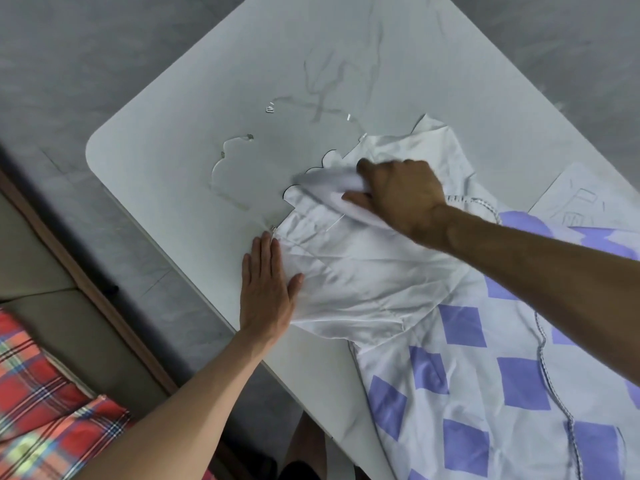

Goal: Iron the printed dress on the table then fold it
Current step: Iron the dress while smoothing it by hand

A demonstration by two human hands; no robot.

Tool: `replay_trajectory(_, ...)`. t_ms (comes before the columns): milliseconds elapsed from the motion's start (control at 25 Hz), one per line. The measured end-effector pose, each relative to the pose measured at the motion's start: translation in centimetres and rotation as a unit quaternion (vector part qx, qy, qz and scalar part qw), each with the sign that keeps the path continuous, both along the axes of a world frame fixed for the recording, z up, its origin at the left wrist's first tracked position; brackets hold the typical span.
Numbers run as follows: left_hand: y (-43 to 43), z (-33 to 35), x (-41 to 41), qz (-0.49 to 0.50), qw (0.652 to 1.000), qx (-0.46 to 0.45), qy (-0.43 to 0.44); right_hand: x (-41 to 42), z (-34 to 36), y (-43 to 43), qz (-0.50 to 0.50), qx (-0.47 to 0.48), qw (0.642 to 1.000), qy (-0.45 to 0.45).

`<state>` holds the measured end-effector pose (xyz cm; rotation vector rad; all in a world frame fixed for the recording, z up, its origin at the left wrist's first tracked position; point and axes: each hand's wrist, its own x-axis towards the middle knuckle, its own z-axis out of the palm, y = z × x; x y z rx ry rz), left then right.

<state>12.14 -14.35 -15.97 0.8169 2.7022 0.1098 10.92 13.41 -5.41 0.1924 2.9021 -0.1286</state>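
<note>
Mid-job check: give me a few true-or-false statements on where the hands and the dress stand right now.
1. The left hand lies flat on the white upper part of the dress. True.
2. The right hand holds an iron. False: it grips a bunch of the dress's white fabric, and no iron is in view.
3. The dress is printed with purple squares. True.
4. The dress sits folded in a neat stack. False: it lies spread and creased across the table.
</note>
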Motion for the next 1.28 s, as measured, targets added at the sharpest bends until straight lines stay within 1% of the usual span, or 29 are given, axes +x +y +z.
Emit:
replay_trajectory(120, -0.4, 0.1, -0.4, 0.012, 0.999, 0.049, 0.005, 2.1, -0.3, -3.6, 0.082, -0.032, 0.995, -0.045)
replay_trajectory(200, -0.6, 0.1, -0.8, 0.009, 0.998, 0.067, 0.019, 2.4, -0.9, -4.6, 0.092, -0.027, 0.993, -0.062)
replay_trajectory(280, -0.7, 0.2, -1.0, 0.003, 0.997, 0.067, 0.033, 1.8, -1.2, -4.1, 0.074, -0.016, 0.996, -0.055)
replay_trajectory(400, -0.7, 0.5, -0.9, 0.000, 0.998, 0.056, 0.032, -0.2, -1.5, -2.2, 0.024, 0.008, 0.999, -0.026)
replay_trajectory(600, -0.5, 0.6, -1.1, -0.010, 0.998, 0.041, 0.035, -2.6, -1.2, 2.1, -0.107, 0.030, 0.994, -0.003)
replay_trajectory(720, -0.4, 1.3, -1.5, -0.027, 0.999, 0.017, 0.027, -0.4, 0.6, 3.7, -0.174, 0.020, 0.985, 0.004)
replay_trajectory(880, 0.4, 3.2, -2.6, -0.035, 0.999, -0.004, -0.011, 6.4, 3.4, 3.1, -0.258, -0.034, 0.965, -0.019)
replay_trajectory(1080, 2.3, 5.8, -5.5, -0.150, 0.986, -0.008, -0.066, 14.4, 4.2, -1.1, -0.324, -0.115, 0.937, -0.059)
replay_trajectory(1160, 3.0, 7.4, -6.9, -0.216, 0.975, -0.015, -0.058, 16.3, 4.6, -3.4, -0.345, -0.157, 0.923, -0.067)
replay_trajectory(1280, 3.9, 8.1, -9.6, -0.332, 0.941, -0.054, -0.031, 16.0, 4.6, -7.0, -0.359, -0.187, 0.912, -0.068)
